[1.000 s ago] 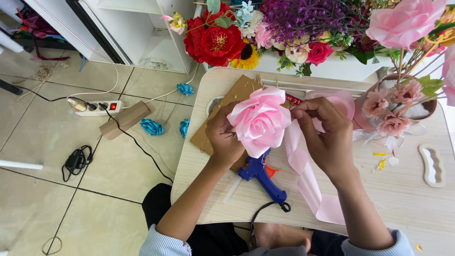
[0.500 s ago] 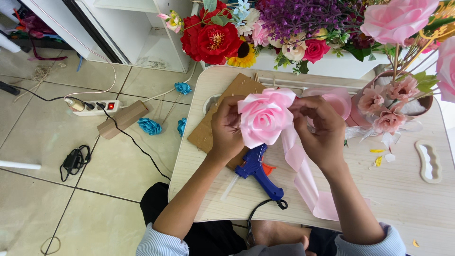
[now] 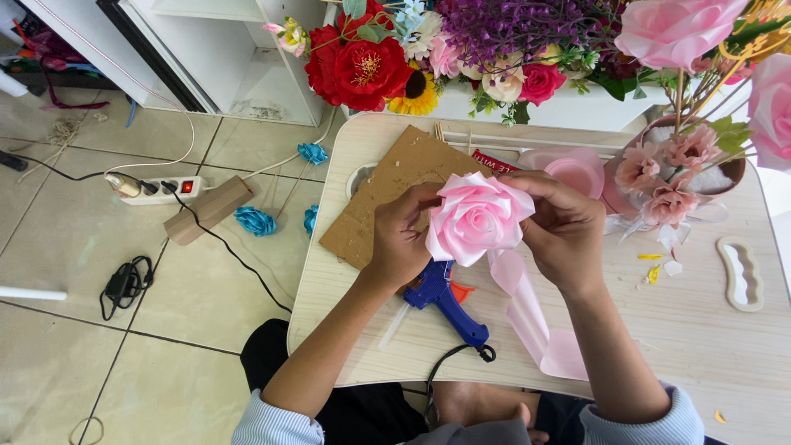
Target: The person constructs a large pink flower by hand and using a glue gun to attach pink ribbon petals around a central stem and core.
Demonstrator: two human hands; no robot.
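Nearest the camera, striped cuffs and dark trousers showed at the bottom edge, the lap partly hidden under the pale wood-grain table (image 3: 709, 330). On the near part of the table lay a blue glue gun (image 3: 445, 297), hard plastic with an orange trigger, its black cord dropping off the near edge. Beside it to the right a smooth, glossy pink ribbon (image 3: 531, 317) trailed flat toward the near edge.

Just beyond, both hands were up around a pink ribbon rose (image 3: 478, 218), satin-smooth, its folded petals spiralling to a tight centre. The left hand (image 3: 401, 239) was closed on the rose's left side, fingers curled in behind it. The right hand (image 3: 564, 231) gripped the right side, thumb and fingertips pinched onto the outer petals. The rose sat between the two hands, held above the table; its underside was hidden.

Behind the left hand lay a rough brown cardboard sheet (image 3: 387, 198), angular, partly covering a pale round thing I couldn't make out. Right of the rose stood a pink ribbon spool (image 3: 577, 169), half masked by the right hand. Far right, a wavy cream-coloured loop (image 3: 741, 272) lay flat.

At the far edge, a pot of small pink flowers (image 3: 671, 177) and a long white planter (image 3: 535, 103) of red, yellow and purple blooms, cut off at the top.
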